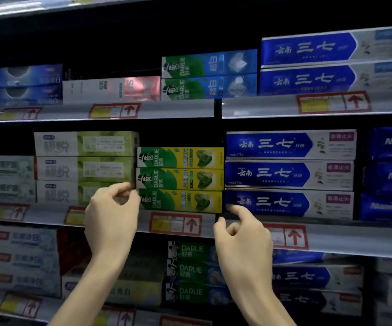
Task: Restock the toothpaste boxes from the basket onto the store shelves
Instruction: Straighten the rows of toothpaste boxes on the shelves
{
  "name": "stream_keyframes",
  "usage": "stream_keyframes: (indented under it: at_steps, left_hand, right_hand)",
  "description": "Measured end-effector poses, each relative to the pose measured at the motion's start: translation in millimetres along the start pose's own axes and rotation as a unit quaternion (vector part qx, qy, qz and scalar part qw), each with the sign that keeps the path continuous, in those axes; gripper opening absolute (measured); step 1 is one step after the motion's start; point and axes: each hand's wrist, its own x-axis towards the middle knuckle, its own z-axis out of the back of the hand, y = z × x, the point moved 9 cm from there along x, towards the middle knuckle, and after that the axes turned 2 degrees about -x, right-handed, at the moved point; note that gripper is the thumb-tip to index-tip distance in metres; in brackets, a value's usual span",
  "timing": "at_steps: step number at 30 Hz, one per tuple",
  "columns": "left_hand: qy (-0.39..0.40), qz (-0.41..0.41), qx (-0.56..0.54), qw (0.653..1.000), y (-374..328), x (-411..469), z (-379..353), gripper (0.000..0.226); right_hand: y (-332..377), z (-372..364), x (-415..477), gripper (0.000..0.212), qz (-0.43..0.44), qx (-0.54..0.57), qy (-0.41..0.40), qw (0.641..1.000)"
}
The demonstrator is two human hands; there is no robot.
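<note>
Three green-and-yellow Darlie toothpaste boxes (180,180) lie stacked on the middle shelf (119,222). My left hand (111,217) is at the stack's left end, with curled fingers and thumb pinching the corner of the lower Darlie boxes. My right hand (242,234) is at the stack's right end. Its index finger is stretched out and touches near the bottom box's right end, beside a blue box (289,203). Its other fingers are curled and hold nothing. The basket is out of view.
White-and-green boxes (84,168) stand stacked left of the Darlie stack, and dark blue boxes (390,175) fill the far right. More toothpaste boxes fill the shelf above (209,75) and the shelf below (190,271). Red price tags (176,224) line the shelf rails.
</note>
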Motion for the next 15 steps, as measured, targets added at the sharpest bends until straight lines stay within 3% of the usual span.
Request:
stream_keyframes:
  at_steps: [7,15]
  left_hand:
    - [0.000,0.010,0.047,0.999,11,-8,-3,0.025]
    - [-0.008,0.043,-0.018,0.999,26,-2,-8,0.025]
  right_hand:
    - [9,3,12,0.019,0.012,-0.135,-0.051,0.989]
    - [4,3,24,0.026,-0.024,-0.175,-0.057,0.983]
